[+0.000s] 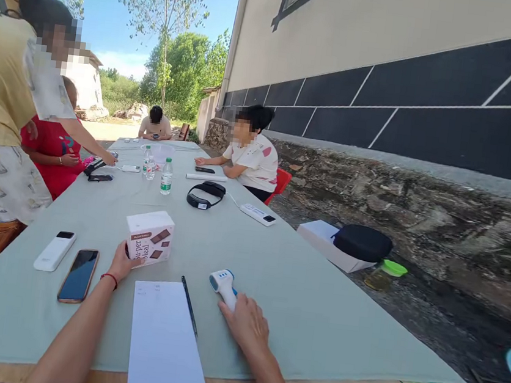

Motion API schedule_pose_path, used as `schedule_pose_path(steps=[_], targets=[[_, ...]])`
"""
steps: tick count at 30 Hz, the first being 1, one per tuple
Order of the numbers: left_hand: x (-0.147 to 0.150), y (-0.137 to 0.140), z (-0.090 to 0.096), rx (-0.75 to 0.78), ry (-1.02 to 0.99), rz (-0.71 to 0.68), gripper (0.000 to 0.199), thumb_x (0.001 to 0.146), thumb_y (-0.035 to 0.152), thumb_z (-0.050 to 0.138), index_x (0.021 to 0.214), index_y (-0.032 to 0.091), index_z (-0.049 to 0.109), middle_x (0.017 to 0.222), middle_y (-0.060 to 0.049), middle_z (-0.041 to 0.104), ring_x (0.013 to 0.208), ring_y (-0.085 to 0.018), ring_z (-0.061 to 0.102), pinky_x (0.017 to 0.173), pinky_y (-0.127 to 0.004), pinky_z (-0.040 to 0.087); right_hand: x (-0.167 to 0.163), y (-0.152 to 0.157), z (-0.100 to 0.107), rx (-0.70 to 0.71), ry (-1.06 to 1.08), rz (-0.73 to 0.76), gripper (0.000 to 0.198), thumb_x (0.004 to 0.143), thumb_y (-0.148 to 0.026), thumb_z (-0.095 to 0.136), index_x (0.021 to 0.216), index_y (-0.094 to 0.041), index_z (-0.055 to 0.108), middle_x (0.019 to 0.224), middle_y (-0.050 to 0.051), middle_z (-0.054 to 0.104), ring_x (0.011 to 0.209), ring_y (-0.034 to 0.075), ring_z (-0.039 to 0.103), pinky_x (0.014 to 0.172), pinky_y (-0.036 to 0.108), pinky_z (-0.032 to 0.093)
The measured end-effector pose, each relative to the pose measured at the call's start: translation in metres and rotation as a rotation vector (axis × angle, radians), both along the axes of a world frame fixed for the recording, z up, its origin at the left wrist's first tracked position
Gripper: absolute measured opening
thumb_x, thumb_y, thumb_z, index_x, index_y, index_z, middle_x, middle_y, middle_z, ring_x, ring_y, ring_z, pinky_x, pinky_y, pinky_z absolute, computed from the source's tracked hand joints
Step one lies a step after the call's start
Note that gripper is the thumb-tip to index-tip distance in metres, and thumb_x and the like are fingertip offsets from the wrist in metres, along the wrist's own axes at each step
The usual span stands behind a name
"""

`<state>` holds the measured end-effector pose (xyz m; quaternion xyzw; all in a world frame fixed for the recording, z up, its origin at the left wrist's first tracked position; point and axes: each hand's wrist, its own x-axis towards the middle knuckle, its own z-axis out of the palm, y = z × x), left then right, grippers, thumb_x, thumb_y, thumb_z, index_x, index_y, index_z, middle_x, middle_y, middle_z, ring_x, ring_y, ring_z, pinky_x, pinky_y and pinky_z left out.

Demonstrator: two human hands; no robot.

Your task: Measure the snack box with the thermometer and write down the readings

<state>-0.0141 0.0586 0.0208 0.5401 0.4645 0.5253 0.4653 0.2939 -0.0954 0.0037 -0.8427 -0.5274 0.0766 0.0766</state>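
My left hand (122, 262) is closed on the lower left side of a white and brown box (151, 239) that reads "Su-per Meal" and stands upright on the table. My right hand (245, 320) lies over the handle of a white and blue infrared thermometer (222, 281), its fingers curled and partly hidden. Between my arms is a sheet of white paper (165, 335) with faint marks near its top. A black pencil or pen (189, 305) rests along its right edge. To the left of my left hand are a phone (78, 276) and a white handheld device (55, 251) with a dark display.
The long table (314, 321) has a pale green cover. Farther along it stand water bottles (167, 176), a black headband-like device (206, 195) and a white power strip-like device (257, 214). Several people are around the table. A black case (363, 242) sits at the right, beyond the edge.
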Motion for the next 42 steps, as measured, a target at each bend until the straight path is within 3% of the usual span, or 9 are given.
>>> schedule_pose_path(steps=[7,12,17,19,22,27,32,38,42], targets=[[-0.002,-0.007,-0.006,-0.060,-0.045,0.075,0.075,0.044,0.038,0.096,0.109,0.015,0.065,0.115,-0.014,0.073,0.106,-0.030,0.067,0.097,-0.044,0.051,0.004,0.006,0.009,-0.007,0.232,-0.062,0.030,0.093,-0.030,0.047,0.111,-0.013,0.065,0.108,0.016,0.070,0.099,0.029,0.068,0.072,0.033,0.046],[0.009,-0.025,-0.009,-0.079,-0.202,0.054,0.072,0.052,0.048,0.092,0.111,0.015,0.065,0.115,-0.014,0.072,0.105,-0.028,0.066,0.094,-0.041,0.050,-0.009,0.007,0.015,0.368,0.755,-0.117,0.032,0.081,-0.041,0.054,0.097,-0.017,0.068,0.081,0.005,0.069,0.075,0.023,0.062,0.066,0.030,0.044],[0.015,-0.040,-0.012,-0.109,-0.394,0.041,0.076,0.056,0.049,0.091,0.117,0.016,0.060,0.120,-0.013,0.069,0.106,-0.026,0.066,0.092,-0.038,0.051,-0.055,-0.005,0.032,0.703,1.322,-0.089,0.043,0.072,-0.063,0.064,0.079,-0.021,0.060,0.064,-0.002,0.057,0.061,0.016,0.051,0.059,0.028,0.040],[0.016,-0.043,-0.013,-0.137,-0.427,0.035,0.076,0.056,0.049,0.091,0.116,0.016,0.058,0.121,-0.014,0.068,0.107,-0.027,0.065,0.094,-0.040,0.051,-0.078,-0.010,0.039,0.774,1.485,-0.007,0.041,0.071,-0.060,0.069,0.083,-0.022,0.060,0.071,-0.001,0.061,0.066,0.016,0.053,0.064,0.029,0.043],[0.018,-0.045,-0.019,-0.143,-0.441,0.050,0.077,0.057,0.049,0.091,0.117,0.017,0.056,0.123,-0.014,0.067,0.112,-0.028,0.064,0.097,-0.043,0.050,-0.110,-0.015,0.045,0.726,1.620,0.081,0.035,0.072,-0.053,0.071,0.083,-0.022,0.060,0.071,-0.001,0.060,0.066,0.016,0.052,0.065,0.029,0.044],[0.024,-0.044,-0.026,-0.106,-0.303,0.132,0.074,0.060,0.046,0.091,0.118,0.016,0.056,0.126,-0.015,0.066,0.118,-0.028,0.062,0.105,-0.044,0.047,-0.143,-0.012,0.041,0.687,1.651,0.084,0.036,0.073,-0.055,0.067,0.080,-0.022,0.058,0.064,-0.003,0.054,0.061,0.014,0.046,0.058,0.027,0.040],[0.023,-0.044,-0.018,-0.118,-0.173,0.105,0.075,0.063,0.050,0.088,0.120,0.014,0.056,0.126,-0.017,0.067,0.116,-0.029,0.064,0.101,-0.043,0.049,-0.149,-0.006,0.038,0.615,1.681,0.105,0.043,0.071,-0.052,0.071,0.099,-0.021,0.060,0.068,-0.002,0.059,0.064,0.016,0.052,0.061,0.028,0.044],[0.018,-0.048,0.004,-0.105,-0.020,0.023,0.080,0.056,0.045,0.091,0.124,0.017,0.059,0.122,-0.014,0.071,0.111,-0.030,0.066,0.095,-0.042,0.052,-0.144,0.009,0.029,0.590,1.336,0.030,0.035,0.067,-0.054,0.069,0.065,-0.020,0.058,0.060,0.000,0.057,0.059,0.016,0.052,0.059,0.030,0.045],[0.016,-0.052,0.015,-0.097,0.050,-0.025,0.079,0.058,0.049,0.088,0.124,0.017,0.061,0.120,-0.013,0.072,0.109,-0.031,0.066,0.092,-0.042,0.053,-0.138,0.018,0.033,0.628,1.244,0.041,0.032,0.066,-0.050,0.071,0.066,-0.020,0.061,0.060,0.001,0.060,0.059,0.017,0.053,0.058,0.030,0.047]])
